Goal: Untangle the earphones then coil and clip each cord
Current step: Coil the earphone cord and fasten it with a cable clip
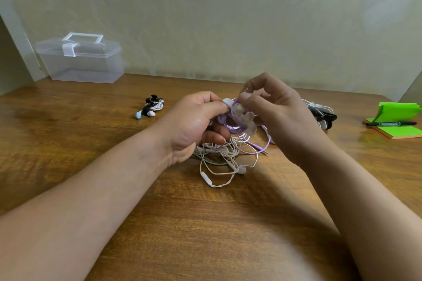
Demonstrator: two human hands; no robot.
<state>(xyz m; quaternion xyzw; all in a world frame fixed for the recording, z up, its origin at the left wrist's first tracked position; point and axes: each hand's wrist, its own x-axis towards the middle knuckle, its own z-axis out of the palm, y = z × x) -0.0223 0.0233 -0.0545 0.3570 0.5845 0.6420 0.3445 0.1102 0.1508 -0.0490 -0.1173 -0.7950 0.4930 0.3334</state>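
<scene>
My left hand (196,121) grips a coil of purple earphone cord (230,129) above the wooden table (91,143). My right hand (271,107) pinches a translucent clip (245,118) against that coil. The cord's purple tail and plug (262,149) hang down to the right. Under both hands lies a tangle of white earphones (219,162) with an inline remote. A coiled white pair with pale blue buds, held by a black clip (150,107), lies to the left.
A clear plastic box with a handle (80,59) stands at the back left by the wall. More clips, white and black (322,114), lie behind my right hand. Green sticky notes and a black marker (392,123) sit at the right edge.
</scene>
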